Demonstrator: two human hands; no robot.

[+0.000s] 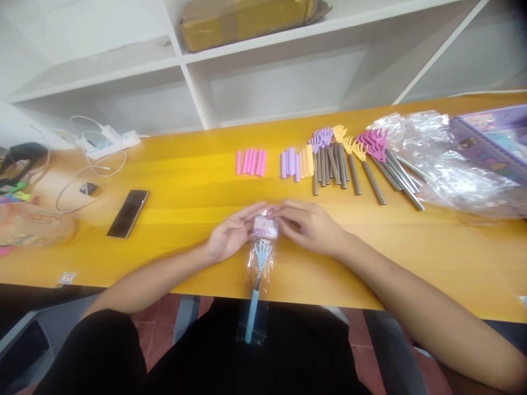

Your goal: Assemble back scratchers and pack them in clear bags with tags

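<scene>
Blue back scratcher (259,274), claw-headed, sealed in a clear bag (256,299) with a pink label (265,226) at the top; lies across the near edge of the yellow surface (185,181), handle end hanging over it. Left hand (230,235) and right hand (310,225) both pinch the bag's top at the label, fingers closed on it; fingertips partly hidden behind the label. Farther back: pink grips (251,162), purple and cream grips (296,163), a row of scratchers (358,164) with purple, yellow and pink claws, loose plastic wrap (432,159), a purple box (494,140) cut off at right. Left: phone (128,213), cables (82,181), blurred clutter. Cardboard box (247,19) on shelf, top cut off.
</scene>
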